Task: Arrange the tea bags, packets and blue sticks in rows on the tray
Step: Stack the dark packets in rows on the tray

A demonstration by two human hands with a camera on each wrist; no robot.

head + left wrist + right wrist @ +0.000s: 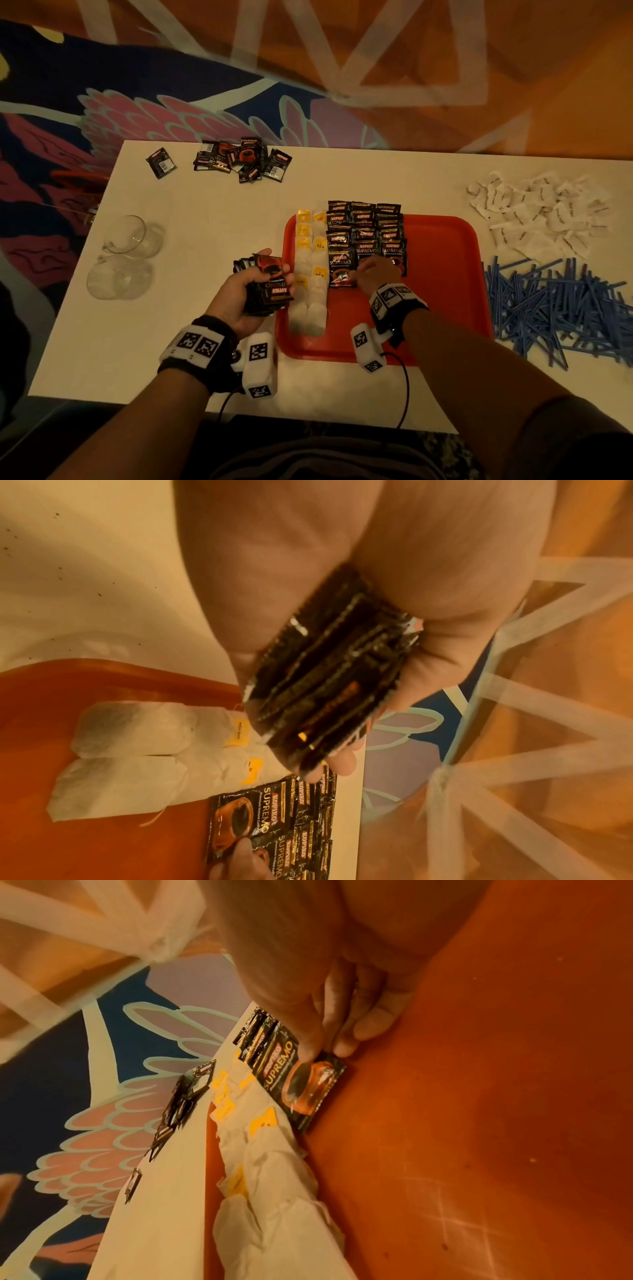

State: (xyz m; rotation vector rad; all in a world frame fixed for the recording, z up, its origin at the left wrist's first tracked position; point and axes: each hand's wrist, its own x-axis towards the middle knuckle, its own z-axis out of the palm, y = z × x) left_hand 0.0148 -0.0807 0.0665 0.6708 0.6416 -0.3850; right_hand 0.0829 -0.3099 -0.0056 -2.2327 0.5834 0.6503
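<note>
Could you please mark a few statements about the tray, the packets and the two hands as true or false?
1. The left hand grips a stack of coffee packets. True.
2. The blue sticks lie in rows on the red tray. False: they lie heaped on the table, right of the tray.
3. The tea bags lie on the tray, left of the coffee packets. True.
4. The right hand hangs idle. False: it pinches the front packet on the tray.

Red tray [445, 274] sits flat mid-table. At its nine o'clock side, two columns of white tea bags [310, 274] with yellow tags. Beside them, three overlapping columns of black coffee packets [364, 236] running toward twelve. Loose blue sticks [555, 305] piled at three o'clock, white sachets [537, 209] at two, spare black packets [243, 159] at eleven.
</note>
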